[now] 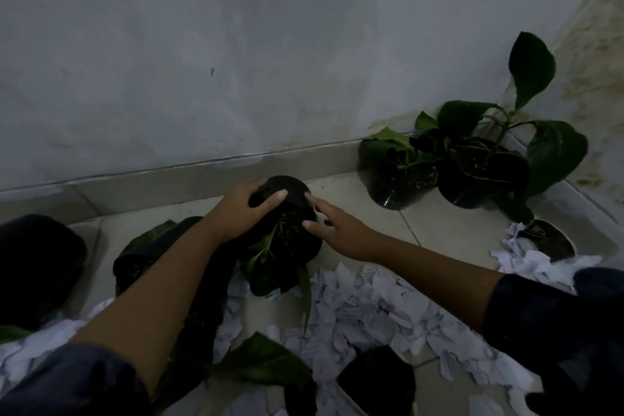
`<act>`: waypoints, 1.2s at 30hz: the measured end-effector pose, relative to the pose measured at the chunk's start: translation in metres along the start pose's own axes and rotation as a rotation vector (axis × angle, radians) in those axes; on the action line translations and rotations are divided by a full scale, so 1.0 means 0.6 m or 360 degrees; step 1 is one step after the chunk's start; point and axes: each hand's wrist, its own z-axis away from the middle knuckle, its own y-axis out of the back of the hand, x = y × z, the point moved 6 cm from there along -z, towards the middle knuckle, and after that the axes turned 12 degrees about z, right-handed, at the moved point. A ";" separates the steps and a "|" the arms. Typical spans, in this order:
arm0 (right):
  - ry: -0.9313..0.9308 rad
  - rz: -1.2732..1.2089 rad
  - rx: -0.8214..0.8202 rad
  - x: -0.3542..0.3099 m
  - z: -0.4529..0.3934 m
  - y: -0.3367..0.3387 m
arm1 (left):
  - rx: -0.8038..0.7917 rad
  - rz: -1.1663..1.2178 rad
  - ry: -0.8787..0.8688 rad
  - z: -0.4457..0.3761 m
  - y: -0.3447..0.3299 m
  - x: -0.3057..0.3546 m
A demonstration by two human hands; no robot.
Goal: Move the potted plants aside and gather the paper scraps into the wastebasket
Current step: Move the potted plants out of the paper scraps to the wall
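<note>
Paper scraps (pixel 368 317) lie strewn over the floor tiles (pixel 435 230) on the near side of the grip, some banked against a further dark pot (pixel 550 240) to its right. At the grip, the left hand (pixel 243 213) is clamped over the rim of a black potted plant (pixel 287 243), which appears tilted, judged mid-lift. The right hand (pixel 337 230) is spread wide, fingertips touching or just off the pot's side; contact cannot be confirmed. Beyond and right of the grip, two potted plants (pixel 449 165) stand upright against the wall (pixel 236 61), evidently parked clear. A dark object (pixel 37 267) left of the grip may be the wastebasket.

dim, murky, soft detail (edges bowed), black shadows
</note>
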 end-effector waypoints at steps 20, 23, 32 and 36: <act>-0.0559 -0.0841 0.0336 0.058 0.011 0.050 | 0.0034 0.0337 -0.0005 -0.032 -0.016 0.054; -0.0654 -0.0796 0.0424 0.075 0.018 0.071 | 0.0090 0.0538 0.0100 -0.036 -0.021 0.056; -0.0752 -0.0702 0.0634 0.108 0.024 0.131 | 0.0099 0.0983 0.0284 -0.048 -0.055 0.060; -0.0864 -0.0811 0.0709 0.134 0.026 0.135 | 0.0098 0.1090 0.0336 -0.043 -0.079 0.063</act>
